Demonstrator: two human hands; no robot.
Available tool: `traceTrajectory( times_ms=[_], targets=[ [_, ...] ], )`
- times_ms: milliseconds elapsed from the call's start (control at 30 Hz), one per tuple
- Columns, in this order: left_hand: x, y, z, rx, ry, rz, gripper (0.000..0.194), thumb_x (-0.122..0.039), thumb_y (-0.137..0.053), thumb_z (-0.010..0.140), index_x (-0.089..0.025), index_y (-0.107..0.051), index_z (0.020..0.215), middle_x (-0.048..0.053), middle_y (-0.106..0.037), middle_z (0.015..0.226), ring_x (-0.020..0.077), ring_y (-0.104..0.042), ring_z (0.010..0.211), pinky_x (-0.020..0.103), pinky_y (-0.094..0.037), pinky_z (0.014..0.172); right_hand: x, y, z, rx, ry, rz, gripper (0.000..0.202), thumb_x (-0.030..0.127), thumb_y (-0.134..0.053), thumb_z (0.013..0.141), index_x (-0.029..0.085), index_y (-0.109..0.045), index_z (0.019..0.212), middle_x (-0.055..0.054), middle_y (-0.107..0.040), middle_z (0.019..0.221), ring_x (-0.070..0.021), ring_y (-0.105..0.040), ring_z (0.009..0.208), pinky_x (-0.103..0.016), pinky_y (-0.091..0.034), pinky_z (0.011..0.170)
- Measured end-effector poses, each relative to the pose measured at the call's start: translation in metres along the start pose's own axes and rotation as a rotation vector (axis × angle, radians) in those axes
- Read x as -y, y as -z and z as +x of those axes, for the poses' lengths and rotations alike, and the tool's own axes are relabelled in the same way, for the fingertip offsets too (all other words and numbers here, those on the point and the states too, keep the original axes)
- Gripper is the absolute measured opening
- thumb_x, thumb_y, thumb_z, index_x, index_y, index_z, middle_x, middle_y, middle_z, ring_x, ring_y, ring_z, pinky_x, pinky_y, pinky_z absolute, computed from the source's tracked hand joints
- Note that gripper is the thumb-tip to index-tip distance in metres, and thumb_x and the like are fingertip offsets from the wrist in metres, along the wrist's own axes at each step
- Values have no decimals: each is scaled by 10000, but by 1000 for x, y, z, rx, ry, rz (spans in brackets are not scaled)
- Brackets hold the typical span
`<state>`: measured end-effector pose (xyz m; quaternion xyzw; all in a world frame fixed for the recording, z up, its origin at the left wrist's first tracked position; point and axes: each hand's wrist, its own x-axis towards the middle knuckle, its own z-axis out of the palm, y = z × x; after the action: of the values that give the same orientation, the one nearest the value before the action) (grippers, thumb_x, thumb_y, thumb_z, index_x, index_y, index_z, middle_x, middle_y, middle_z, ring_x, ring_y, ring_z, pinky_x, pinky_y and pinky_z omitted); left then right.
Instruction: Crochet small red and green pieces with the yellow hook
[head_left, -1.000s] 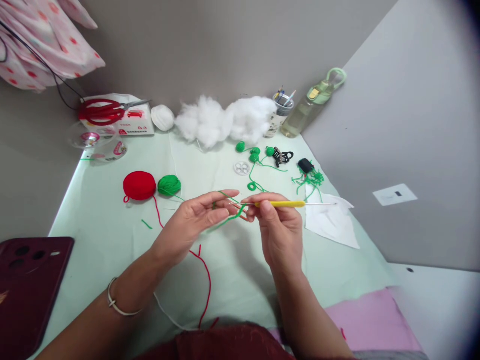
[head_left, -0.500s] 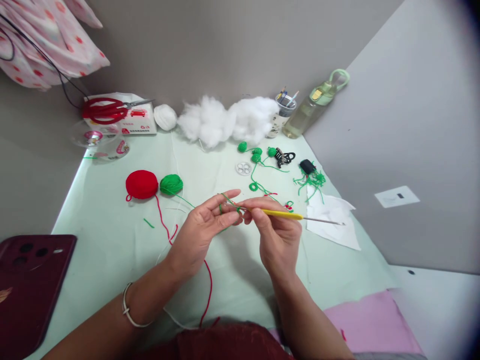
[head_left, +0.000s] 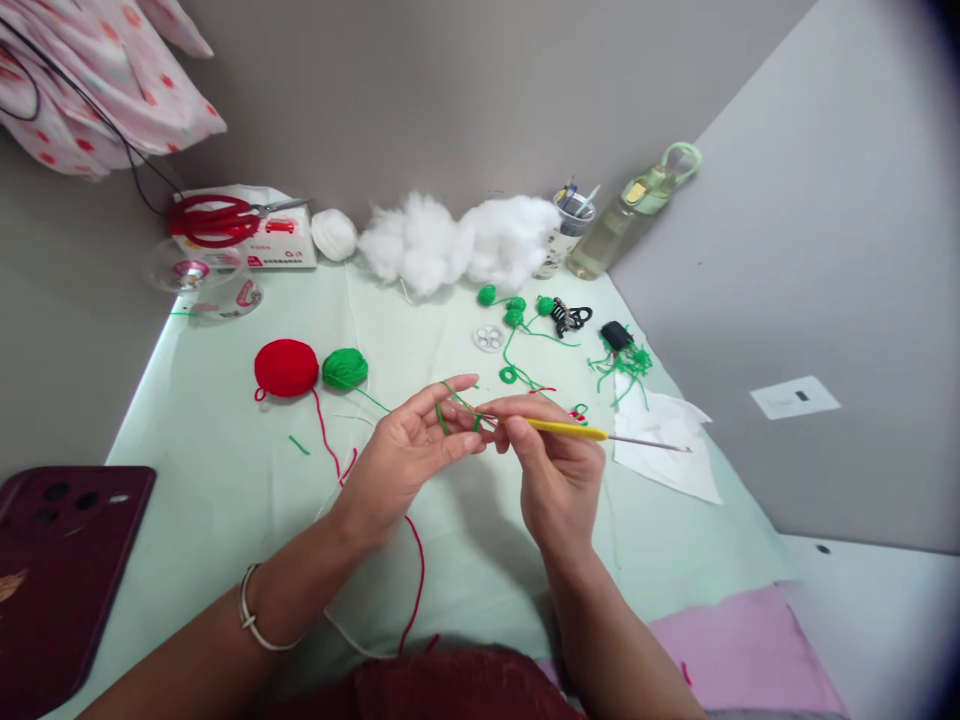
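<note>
A crochet hook (head_left: 564,429) with a yellow handle lies in the grip of my right hand (head_left: 551,470), its metal tip pointing left at the fingers of my left hand (head_left: 409,440). Green yarn (head_left: 440,420) loops over the raised left fingers and runs to the hook tip. My left thumb and a finger pinch the yarn near the tip; the small stitches there are too fine to make out. From the left hand the strand leads back to a green yarn ball (head_left: 345,369). Beside that ball sits a red yarn ball (head_left: 286,368).
White stuffing (head_left: 450,243) lies along the back wall, near a pen cup (head_left: 568,237) and a water bottle (head_left: 626,220). Small green crocheted pieces (head_left: 514,312), a black claw clip (head_left: 571,317) and white paper (head_left: 664,450) lie beyond my hands. Red scissors (head_left: 217,220) rest on a box, far left.
My left thumb has shifted slightly down from the hook tip, and the green loop by the left fingers shows longer. The view has moved a little; the right hand keeps its hold.
</note>
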<state>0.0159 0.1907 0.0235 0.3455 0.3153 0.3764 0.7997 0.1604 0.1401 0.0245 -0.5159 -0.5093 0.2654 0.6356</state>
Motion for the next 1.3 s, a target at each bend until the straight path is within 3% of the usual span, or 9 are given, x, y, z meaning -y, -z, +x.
traceTrajectory(
  times_ms=[100, 200, 300, 367, 467, 567, 667, 1033, 1300],
  targets=[
    [2, -3, -3, -55, -49, 17, 548, -208, -865, 833, -224, -696, 1354, -38, -712, 832, 144, -694, 841, 302, -536, 902, -3, 1, -2, 7, 100, -116, 180, 217, -633, 1012, 289, -798, 1028, -35, -808, 940, -200, -725, 796, -376, -609, 718],
    [7, -5, -6, -105, -89, 5, 659, -201, -859, 844, -250, -619, 1456, -51, -718, 821, 128, -670, 838, 271, -511, 892, -11, 1, -6, 19, 382, -395, 282, 141, -674, 964, 322, -793, 1144, -63, -820, 1019, -236, -733, 889, -407, -606, 768],
    [8, -8, -7, -80, 4, -80, 647, -211, -859, 845, -233, -623, 1447, -29, -741, 872, 131, -662, 837, 273, -504, 871, -16, 1, -9, -17, 531, -549, 363, 125, -705, 935, 369, -788, 1191, -70, -819, 1127, -246, -723, 918, -410, -598, 760],
    [6, -8, -7, -51, 78, -133, 553, -209, -858, 839, -194, -686, 1364, -5, -746, 910, 127, -648, 809, 276, -508, 848, -14, 1, -8, -39, 447, -441, 335, 132, -684, 957, 372, -795, 1164, -56, -822, 1114, -244, -728, 946, -415, -596, 785],
    [-2, -8, -5, -25, 108, -182, 443, -161, -854, 822, -175, -756, 1254, 0, -732, 915, 113, -631, 779, 264, -512, 818, -10, 4, -3, -24, 163, -92, 202, 211, -673, 993, 332, -814, 1071, -41, -819, 1013, -216, -721, 880, -399, -592, 788],
    [-6, -5, -4, -10, 93, -166, 432, -136, -843, 827, -188, -765, 1249, -12, -723, 888, 106, -633, 770, 253, -510, 811, -10, 7, 4, 1, -104, 205, 117, 319, -702, 985, 293, -816, 981, -24, -796, 931, -152, -654, 707, -327, -564, 682],
    [-7, -3, -4, 0, 85, -139, 450, -143, -837, 837, -190, -752, 1276, -15, -717, 866, 106, -640, 760, 252, -506, 795, -10, 8, 8, 1, -229, 327, 151, 375, -727, 959, 247, -795, 915, -25, -770, 865, -131, -622, 648, -294, -548, 632],
    [-6, 1, -3, 29, 103, -108, 396, -196, -846, 827, -195, -779, 1218, -12, -693, 843, 128, -632, 741, 299, -496, 788, -3, 10, 12, 61, -252, 302, 277, 449, -633, 1009, 212, -693, 878, -39, -774, 806, -132, -608, 572, -287, -518, 554],
    [-7, 0, -3, 18, 74, -53, 398, -199, -831, 834, -199, -771, 1227, -16, -678, 832, 137, -630, 753, 307, -484, 804, -4, 12, 6, 62, -156, 296, 208, 342, -600, 1052, 218, -732, 951, -31, -773, 883, -141, -690, 681, -299, -585, 637]
  ],
)
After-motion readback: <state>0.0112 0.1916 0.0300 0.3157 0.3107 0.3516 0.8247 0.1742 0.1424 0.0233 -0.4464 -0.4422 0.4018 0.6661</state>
